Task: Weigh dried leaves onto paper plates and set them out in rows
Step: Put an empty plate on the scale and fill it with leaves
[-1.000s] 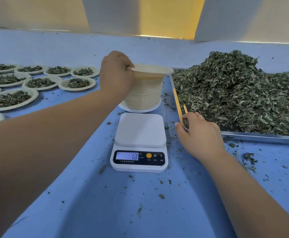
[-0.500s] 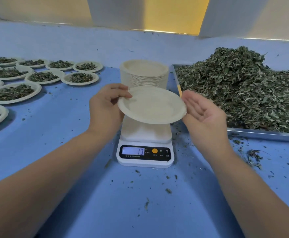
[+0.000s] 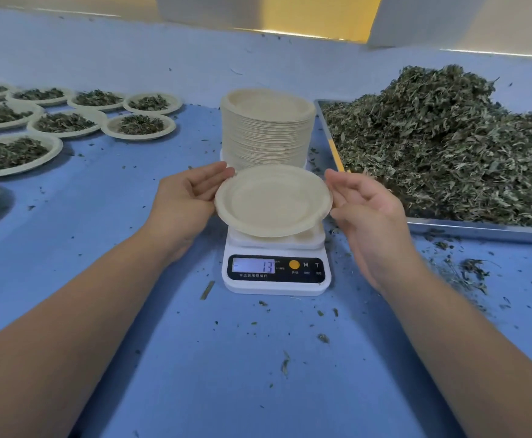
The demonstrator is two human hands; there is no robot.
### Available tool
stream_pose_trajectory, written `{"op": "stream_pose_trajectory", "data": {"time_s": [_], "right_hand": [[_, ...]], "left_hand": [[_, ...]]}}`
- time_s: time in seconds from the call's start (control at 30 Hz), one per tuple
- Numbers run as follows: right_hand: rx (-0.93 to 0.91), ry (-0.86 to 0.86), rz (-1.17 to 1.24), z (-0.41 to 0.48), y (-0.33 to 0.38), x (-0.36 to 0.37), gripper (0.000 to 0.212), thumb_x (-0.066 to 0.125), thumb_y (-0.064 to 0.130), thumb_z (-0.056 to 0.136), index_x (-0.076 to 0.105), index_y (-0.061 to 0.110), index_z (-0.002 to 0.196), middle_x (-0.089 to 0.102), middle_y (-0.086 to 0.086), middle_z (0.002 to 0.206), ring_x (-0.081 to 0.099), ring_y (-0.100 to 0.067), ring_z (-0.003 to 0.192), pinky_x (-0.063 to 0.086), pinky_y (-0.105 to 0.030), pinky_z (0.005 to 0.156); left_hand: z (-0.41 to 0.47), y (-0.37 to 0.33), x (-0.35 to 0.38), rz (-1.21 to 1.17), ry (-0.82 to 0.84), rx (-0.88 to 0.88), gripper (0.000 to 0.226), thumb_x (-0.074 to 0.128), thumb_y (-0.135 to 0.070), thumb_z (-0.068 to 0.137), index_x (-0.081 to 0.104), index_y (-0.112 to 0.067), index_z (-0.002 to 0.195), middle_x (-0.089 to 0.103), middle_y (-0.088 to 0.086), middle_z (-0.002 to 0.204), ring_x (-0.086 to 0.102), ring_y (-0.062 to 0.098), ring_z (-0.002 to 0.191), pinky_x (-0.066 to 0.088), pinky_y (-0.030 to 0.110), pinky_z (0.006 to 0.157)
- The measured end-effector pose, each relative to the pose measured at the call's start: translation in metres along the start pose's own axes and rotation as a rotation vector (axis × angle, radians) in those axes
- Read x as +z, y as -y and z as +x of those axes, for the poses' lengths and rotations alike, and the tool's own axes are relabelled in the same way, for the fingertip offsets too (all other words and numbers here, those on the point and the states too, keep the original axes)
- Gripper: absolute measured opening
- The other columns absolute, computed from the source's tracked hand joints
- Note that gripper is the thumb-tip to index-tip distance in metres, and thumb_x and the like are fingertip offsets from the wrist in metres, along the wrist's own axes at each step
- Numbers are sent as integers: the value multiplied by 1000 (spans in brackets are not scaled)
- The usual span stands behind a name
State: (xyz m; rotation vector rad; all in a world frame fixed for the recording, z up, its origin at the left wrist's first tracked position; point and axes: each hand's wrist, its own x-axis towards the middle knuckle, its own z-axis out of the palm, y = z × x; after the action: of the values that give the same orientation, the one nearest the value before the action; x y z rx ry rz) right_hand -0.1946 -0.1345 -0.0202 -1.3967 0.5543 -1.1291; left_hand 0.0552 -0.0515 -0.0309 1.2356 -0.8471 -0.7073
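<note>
**Two hands steadying an empty plate over the scale**

Both hands are framing one empty paper plate (image 3: 273, 200) above the white scale (image 3: 275, 263), which is serving as the landmark. The left hand (image 3: 189, 197) is lying open, fingers touching the plate's left rim; the right hand (image 3: 365, 203) is open too, fingertips at the right rim. The plate is facing hollow side up, tilting slightly toward the camera; being round, it has no long axis. Behind the scale a plate stack (image 3: 268, 128) is standing. Right of the scale, dried leaves (image 3: 448, 147) are heaping in a metal tray (image 3: 479, 230). Far left of the scale, filled plates (image 3: 140, 125) are sitting in rows on the blue desk (image 3: 226, 374).
</note>
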Motion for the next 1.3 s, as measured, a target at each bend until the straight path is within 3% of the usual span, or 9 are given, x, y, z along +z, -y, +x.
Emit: {"op": "stream_pose_trajectory", "data": {"time_s": [0.2, 0.33, 0.47, 0.63, 0.83, 1.17, 1.3], "right_hand": [[2, -59, -84, -1, -4, -4, 45, 60, 3, 71, 71, 22, 110, 74, 14, 115, 63, -1, 120, 53, -16, 89], [-77, -72, -207, -2, -4, -4, 41, 57, 5, 77, 71, 26, 110, 72, 13, 120, 60, 3, 121, 50, -9, 88], [-133, -68, -269, -5, -6, -3, 38, 56, 7, 79, 69, 26, 108, 67, 5, 130, 58, 3, 125, 47, -10, 96], [-167, -42, -342, -7, -8, -3, 37, 57, 5, 84, 68, 26, 112, 63, 10, 134, 56, 0, 129, 46, -24, 108], [-164, -52, -388, -6, -9, -4, 38, 56, 6, 84, 68, 30, 112, 63, 16, 132, 54, 1, 130, 45, -31, 112], [-164, -46, -436, -8, -10, 2, 38, 55, 11, 81, 66, 34, 110, 63, 18, 132, 53, 5, 129, 44, -20, 108], [-155, -70, -459, -9, -8, 1, 39, 56, 12, 83, 66, 31, 115, 63, 11, 135, 52, 4, 131, 43, -26, 112]], "left_hand": [[5, 3, -3, -8, -71, -34, 58, 49, 27, 87, 72, -18, 114, 72, 1, 127, 64, 10, 124, 55, 28, 100], [11, 0, -12, -241, -222, -166, 23, 56, 0, 97, 73, -10, 108, 76, 4, 118, 69, 16, 118, 59, 30, 95], [10, -3, -6, -238, -255, -174, 12, 58, -12, 93, 69, -8, 94, 80, 0, 107, 73, 10, 109, 62, 28, 80], [6, -4, -1, -195, -247, -147, 13, 59, -10, 96, 70, -7, 89, 79, -1, 106, 72, 10, 111, 62, 31, 85], [9, -1, 1, -170, -237, -155, 16, 58, -10, 96, 72, -12, 89, 78, 0, 110, 75, 12, 105, 61, 29, 84], [10, 3, 1, -104, -212, -153, 22, 53, -10, 96, 75, -7, 94, 77, 12, 111, 76, 19, 100, 62, 32, 86], [10, 3, 1, -118, -221, -141, 22, 53, -11, 95, 73, -10, 89, 77, 13, 111, 76, 21, 101, 61, 29, 80]]}}
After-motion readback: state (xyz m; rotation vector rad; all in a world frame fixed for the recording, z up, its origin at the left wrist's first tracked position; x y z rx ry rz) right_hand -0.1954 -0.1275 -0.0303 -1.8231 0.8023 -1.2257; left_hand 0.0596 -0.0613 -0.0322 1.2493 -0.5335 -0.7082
